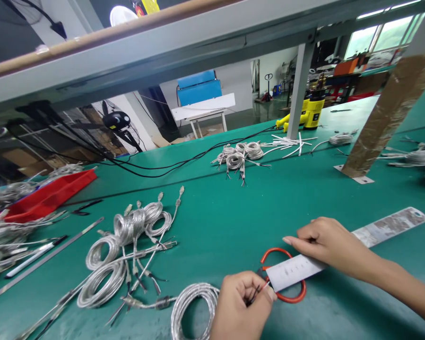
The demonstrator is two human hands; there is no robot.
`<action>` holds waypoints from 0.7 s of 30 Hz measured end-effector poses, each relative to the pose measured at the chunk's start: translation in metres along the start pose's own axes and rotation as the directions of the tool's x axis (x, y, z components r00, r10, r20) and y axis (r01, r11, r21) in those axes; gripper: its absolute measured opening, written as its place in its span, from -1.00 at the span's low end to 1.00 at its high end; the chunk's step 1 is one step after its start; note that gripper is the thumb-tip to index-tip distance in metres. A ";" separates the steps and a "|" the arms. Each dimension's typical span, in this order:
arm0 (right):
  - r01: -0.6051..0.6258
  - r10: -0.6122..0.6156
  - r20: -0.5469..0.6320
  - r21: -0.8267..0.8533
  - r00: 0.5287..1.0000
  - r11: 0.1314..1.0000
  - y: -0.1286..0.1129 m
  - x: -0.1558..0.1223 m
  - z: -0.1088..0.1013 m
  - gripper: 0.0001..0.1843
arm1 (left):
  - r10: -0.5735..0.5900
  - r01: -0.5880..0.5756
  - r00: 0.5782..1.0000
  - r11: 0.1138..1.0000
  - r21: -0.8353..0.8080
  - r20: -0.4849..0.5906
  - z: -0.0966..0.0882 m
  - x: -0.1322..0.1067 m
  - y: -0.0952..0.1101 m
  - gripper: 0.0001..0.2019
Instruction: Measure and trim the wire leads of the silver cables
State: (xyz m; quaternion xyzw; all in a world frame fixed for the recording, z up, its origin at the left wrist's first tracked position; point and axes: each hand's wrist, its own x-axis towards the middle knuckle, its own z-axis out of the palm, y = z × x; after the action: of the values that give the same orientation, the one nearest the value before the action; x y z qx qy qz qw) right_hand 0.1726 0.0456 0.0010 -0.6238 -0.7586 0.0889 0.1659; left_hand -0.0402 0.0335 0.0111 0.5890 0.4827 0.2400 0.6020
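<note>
My left hand [246,307] is closed in a pinch on thin cable wires [257,293], dark and white, at the near end of a flat metal ruler [393,229]. The cable coil [194,309] with clear silvery sheathing lies beside that hand, partly hidden by it. With fingers curled, my right hand [325,243] grips the ruler, which has a whitish end with faint marks. Under this end lie scissors [293,298] with red loop handles; their blades are mostly hidden. To the left sits a group of coiled USB cables [132,226] with stripped wire ends.
More coils [235,158] and white tubes [286,141] lie farther back near yellow heat guns [311,113]. A red tray [52,193] and a long metal strip [45,259] are at left. A taped post [389,113] stands at right, beneath an overhead shelf [162,42].
</note>
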 end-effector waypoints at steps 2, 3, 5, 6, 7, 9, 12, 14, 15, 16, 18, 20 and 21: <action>-0.021 0.020 0.028 0.023 0.999 1.000 0.000 0.000 0.000 -0.43 | -0.003 0.003 1.000 1.000 -0.004 0.004 0.000 0.000 0.001 -0.84; -0.028 0.027 0.043 0.034 0.999 0.999 0.001 0.000 0.001 -0.43 | -0.006 0.006 1.000 1.000 -0.005 0.007 0.000 0.000 0.001 -0.84; -0.037 0.033 0.064 0.051 0.997 0.998 0.001 0.001 0.001 -0.43 | -0.013 0.013 1.000 1.000 -0.006 0.011 0.000 -0.001 0.001 -0.84; -0.040 0.036 0.072 0.056 0.997 0.998 0.001 0.001 0.001 -0.43 | -0.015 0.015 1.000 1.000 -0.006 0.012 0.000 -0.001 0.001 -0.84; -0.044 0.039 0.077 0.060 0.996 0.997 0.001 0.001 0.001 -0.43 | -0.017 0.017 1.000 1.000 -0.006 0.014 0.000 0.000 0.001 -0.84; -0.052 0.046 0.087 0.067 0.995 0.996 0.001 0.001 0.001 -0.43 | -0.018 0.018 1.000 1.000 -0.007 0.015 0.000 0.000 0.001 -0.84; -0.056 0.049 0.095 0.079 0.994 0.995 0.000 0.001 0.000 -0.43 | -0.023 0.023 1.000 1.000 0.004 0.013 0.000 0.000 0.001 -0.84; -0.056 0.048 0.096 0.081 0.994 0.995 0.000 0.001 0.000 -0.44 | -0.027 0.027 1.000 1.000 0.017 0.012 0.000 0.000 0.000 -0.84; -0.059 0.051 0.096 0.080 0.994 0.995 0.000 0.001 0.000 -0.44 | -0.026 0.026 1.000 0.999 0.021 0.012 0.000 0.000 0.000 -0.84; -0.061 0.053 0.098 0.080 0.994 0.995 0.000 0.001 0.000 -0.44 | -0.025 0.024 1.000 0.999 0.026 0.012 0.000 0.000 0.000 -0.84; -0.062 0.054 0.101 0.081 0.993 0.995 0.000 0.001 0.000 -0.44 | -0.023 0.022 1.000 0.999 0.028 0.012 0.000 0.000 -0.001 -0.84; -0.058 0.050 0.102 0.079 0.994 0.995 0.000 0.001 0.000 -0.44 | -0.022 0.021 1.000 0.999 0.033 0.011 0.000 0.000 -0.001 -0.84; -0.055 0.047 0.103 0.078 0.994 0.995 0.000 0.001 0.000 -0.44 | -0.022 0.021 1.000 0.999 0.036 0.011 0.001 0.000 -0.001 -0.84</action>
State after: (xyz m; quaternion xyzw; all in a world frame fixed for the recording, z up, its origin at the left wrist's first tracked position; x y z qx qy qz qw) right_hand 0.1723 0.0465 0.0007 -0.6306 -0.7456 0.1552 0.1498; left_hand -0.0400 0.0330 0.0105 0.5959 0.4898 0.2215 0.5966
